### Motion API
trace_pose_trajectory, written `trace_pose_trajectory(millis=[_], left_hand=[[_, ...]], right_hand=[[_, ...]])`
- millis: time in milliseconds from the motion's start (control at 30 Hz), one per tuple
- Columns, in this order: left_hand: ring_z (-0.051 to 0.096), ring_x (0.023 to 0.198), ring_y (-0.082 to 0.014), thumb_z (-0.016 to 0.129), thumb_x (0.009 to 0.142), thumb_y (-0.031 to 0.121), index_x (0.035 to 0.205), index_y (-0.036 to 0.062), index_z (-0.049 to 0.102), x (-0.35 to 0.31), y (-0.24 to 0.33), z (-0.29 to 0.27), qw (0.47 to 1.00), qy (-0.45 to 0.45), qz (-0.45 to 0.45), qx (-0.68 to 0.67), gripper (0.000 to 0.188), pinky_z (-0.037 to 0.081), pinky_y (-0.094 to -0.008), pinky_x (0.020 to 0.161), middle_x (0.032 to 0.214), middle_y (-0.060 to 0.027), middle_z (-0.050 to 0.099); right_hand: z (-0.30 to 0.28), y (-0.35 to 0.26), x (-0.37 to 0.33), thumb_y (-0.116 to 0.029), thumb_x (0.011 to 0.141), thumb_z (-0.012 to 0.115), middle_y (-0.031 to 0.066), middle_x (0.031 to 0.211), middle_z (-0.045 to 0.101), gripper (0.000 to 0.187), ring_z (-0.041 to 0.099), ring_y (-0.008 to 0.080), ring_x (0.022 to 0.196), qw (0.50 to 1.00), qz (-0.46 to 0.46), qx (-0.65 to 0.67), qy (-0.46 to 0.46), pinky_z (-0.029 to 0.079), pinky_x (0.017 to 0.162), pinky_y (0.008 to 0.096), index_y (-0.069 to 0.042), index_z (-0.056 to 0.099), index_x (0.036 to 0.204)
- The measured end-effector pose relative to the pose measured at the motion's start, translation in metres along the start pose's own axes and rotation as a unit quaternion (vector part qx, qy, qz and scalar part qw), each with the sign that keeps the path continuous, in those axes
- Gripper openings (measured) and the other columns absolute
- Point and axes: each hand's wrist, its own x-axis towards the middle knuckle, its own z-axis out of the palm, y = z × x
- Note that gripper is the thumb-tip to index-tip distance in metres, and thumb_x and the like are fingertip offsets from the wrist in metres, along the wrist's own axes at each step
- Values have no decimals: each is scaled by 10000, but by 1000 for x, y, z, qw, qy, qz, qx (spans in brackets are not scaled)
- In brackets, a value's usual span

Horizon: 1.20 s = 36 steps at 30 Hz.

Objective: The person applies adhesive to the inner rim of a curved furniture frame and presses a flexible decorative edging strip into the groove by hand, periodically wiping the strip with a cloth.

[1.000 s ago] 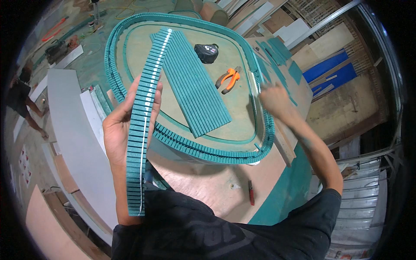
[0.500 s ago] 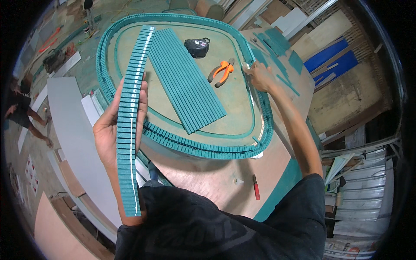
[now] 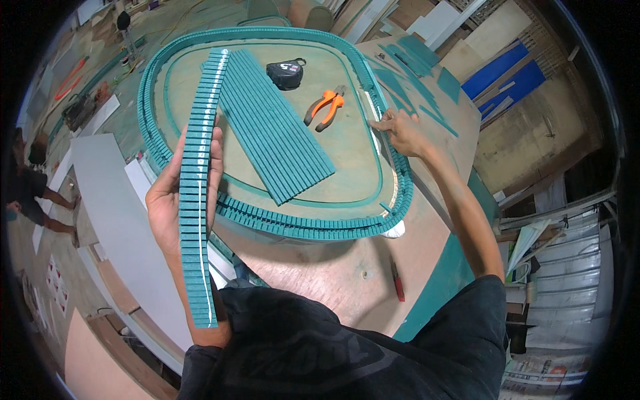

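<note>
My left hand [image 3: 162,207] holds up a long green slotted strip [image 3: 195,180], its fingers wrapped round from behind. A wavy white line that looks like glue runs along the strip. On the table lies a rounded green frame [image 3: 280,227] built of similar slotted strips. At its right side is my right hand [image 3: 407,135], index finger stretched toward the inner wall, where a white smear [image 3: 385,143] shows. Nothing is visible in that hand. Inside the frame are a grooved green panel [image 3: 277,133], a black tape measure [image 3: 285,75] and orange-handled pliers [image 3: 325,108].
A red-handled cutter [image 3: 398,283] lies near the table's front edge. Green offcuts [image 3: 413,57] are scattered at the back right. Long pale boards [image 3: 107,200] stand to the left, with another person's legs [image 3: 50,207] beyond. Blue panels [image 3: 503,77] lean at the right.
The view has shifted slightly, so the frame and tools sit a little further left. My right fingertip has slid slightly along the frame's inner wall toward me. My left hand still holds the strip.
</note>
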Motion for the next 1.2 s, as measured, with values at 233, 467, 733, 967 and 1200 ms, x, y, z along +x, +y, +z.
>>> trace_pose_trajectory(millis=[233, 467, 733, 967, 1200], left_hand=[[474, 1389, -449, 455, 1068, 5, 1465, -203, 368, 2, -5, -2, 998, -16, -41, -44, 456, 469, -488, 1182, 1457, -397, 419], [484, 1388, -427, 451, 1072, 13, 1483, -192, 354, -3, -7, -3, 999, 4, -41, -32, 469, 466, -476, 1179, 1476, -384, 411], [424, 1433, -449, 398, 1084, 22, 1505, -185, 296, -12, 16, -11, 999, -16, 8, -36, 480, 436, -494, 1208, 1520, -398, 345], [414, 1441, -457, 401, 1080, 10, 1496, -189, 306, -11, 13, -11, 998, 6, -3, -59, 471, 438, -493, 1209, 1514, -403, 348], [418, 1440, -457, 414, 1076, 13, 1504, -185, 298, -14, 20, -15, 998, -1, 9, -66, 485, 444, -506, 1201, 1518, -408, 344]], right_hand=[[7, -5, -23, 106, 886, 459, 90, 1171, 569, 672, 504, 271, 1215, 1000, 5, 27, -15, 298, 1048, 490, -276, 694, 1388], [4, 5, -51, 50, 970, 475, 90, 1036, 546, 468, 524, 236, 1139, 975, -7, 211, -64, 383, 1072, 425, -159, 755, 1281], [-3, -7, -72, 28, 1029, 435, 114, 1086, 582, 393, 548, 240, 1076, 942, 45, 330, -34, 417, 1063, 385, -49, 738, 1267], [18, 2, -82, 9, 1006, 464, 170, 946, 546, 431, 574, 276, 917, 988, 34, 142, 49, 451, 937, 424, -114, 714, 1335], [-7, -56, -108, 2, 903, 547, 141, 997, 563, 475, 583, 307, 1001, 994, 56, -91, 19, 452, 860, 411, -138, 714, 1325]])
